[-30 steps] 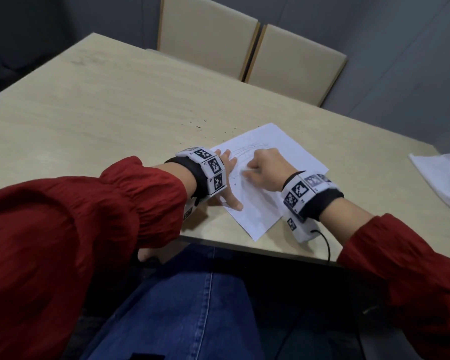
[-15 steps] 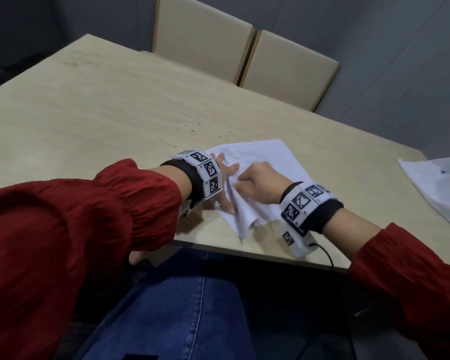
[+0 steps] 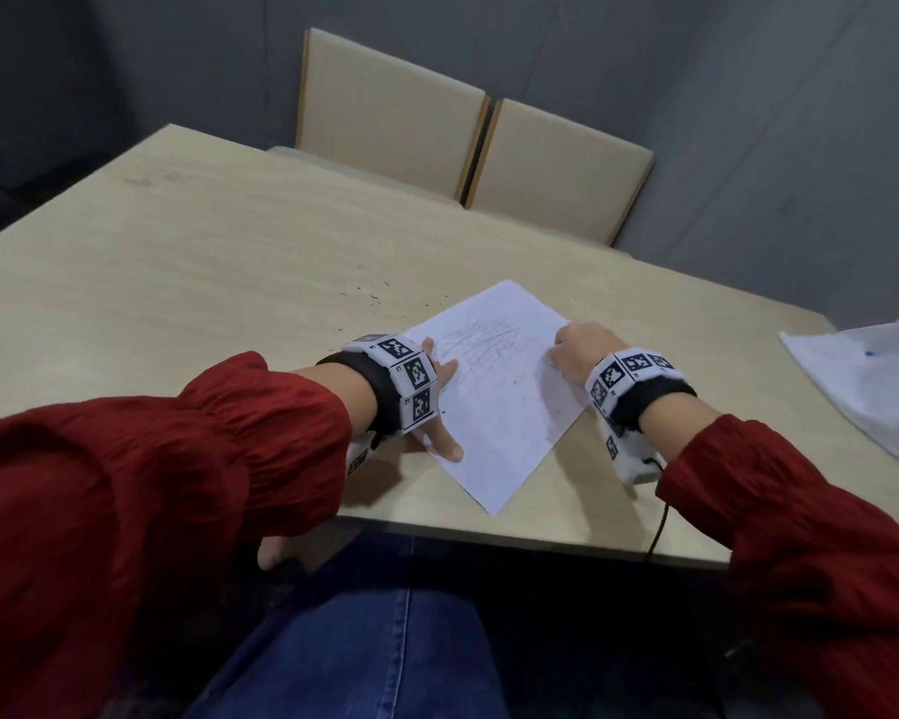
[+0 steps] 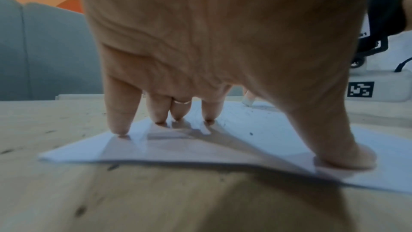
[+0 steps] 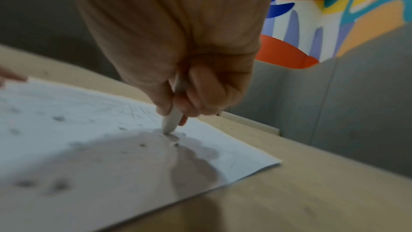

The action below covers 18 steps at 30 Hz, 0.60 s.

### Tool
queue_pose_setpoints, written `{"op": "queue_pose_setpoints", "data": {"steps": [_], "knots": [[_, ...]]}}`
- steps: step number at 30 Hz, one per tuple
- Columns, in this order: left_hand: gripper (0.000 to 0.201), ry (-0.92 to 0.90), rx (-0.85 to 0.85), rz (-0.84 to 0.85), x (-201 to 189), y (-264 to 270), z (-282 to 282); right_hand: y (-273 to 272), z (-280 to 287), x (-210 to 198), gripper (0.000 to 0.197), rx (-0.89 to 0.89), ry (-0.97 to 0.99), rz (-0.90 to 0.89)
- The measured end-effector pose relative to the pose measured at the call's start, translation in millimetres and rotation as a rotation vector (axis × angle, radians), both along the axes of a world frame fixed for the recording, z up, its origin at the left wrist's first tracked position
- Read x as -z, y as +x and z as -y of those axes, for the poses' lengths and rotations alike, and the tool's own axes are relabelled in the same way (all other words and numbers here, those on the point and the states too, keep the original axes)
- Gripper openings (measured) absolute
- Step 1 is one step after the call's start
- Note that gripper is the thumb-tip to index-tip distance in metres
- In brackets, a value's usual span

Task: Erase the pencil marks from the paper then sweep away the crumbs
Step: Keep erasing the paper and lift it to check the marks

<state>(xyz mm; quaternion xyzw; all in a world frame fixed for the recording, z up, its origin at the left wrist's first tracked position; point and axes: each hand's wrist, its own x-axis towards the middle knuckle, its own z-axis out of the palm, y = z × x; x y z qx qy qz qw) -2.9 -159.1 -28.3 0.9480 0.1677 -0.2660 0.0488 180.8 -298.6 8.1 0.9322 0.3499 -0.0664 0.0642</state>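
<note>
Here the paper (image 3: pixel 494 402) lies flat near the table's (image 3: pixel 188 282) front edge, strewn with dark crumbs (image 5: pixel 142 145). The left hand (image 3: pixel 439 402) presses it down with spread fingertips (image 4: pixel 120 126), while the right hand (image 3: pixel 577 352) pinches a slim eraser stick (image 5: pixel 171 119), its tip touching the sheet near the right-hand edge.

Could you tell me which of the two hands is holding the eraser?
The right hand: its fingers curl round the eraser, while the left hand lies flat on the paper.

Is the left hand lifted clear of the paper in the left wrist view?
No: the left hand has its fingertips and thumb pressed down on the paper.
</note>
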Motion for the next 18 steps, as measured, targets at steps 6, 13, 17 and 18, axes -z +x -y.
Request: {"op": "queue_pose_setpoints", "data": {"steps": [6, 13, 17, 18], "knots": [[0.083, 0.101, 0.082, 0.18, -20.4, 17.8, 3.0, -10.2, -4.8, 13.3, 0.013, -0.02, 0.024, -0.041], [0.075, -0.006, -0.001, 0.334, -39.2, 50.7, -18.7, 7.9, -31.0, 1.1, 0.024, -0.096, 0.092, -0.147], [0.109, -0.031, -0.04, 0.286, -25.0, 66.6, -25.5, 11.6, -42.3, -3.5, 0.014, -0.129, 0.187, -0.17], [0.116, -0.035, -0.027, 0.267, -21.1, 69.0, -26.2, 9.8, -45.4, -5.7, 0.011, -0.112, 0.226, -0.161]]}}
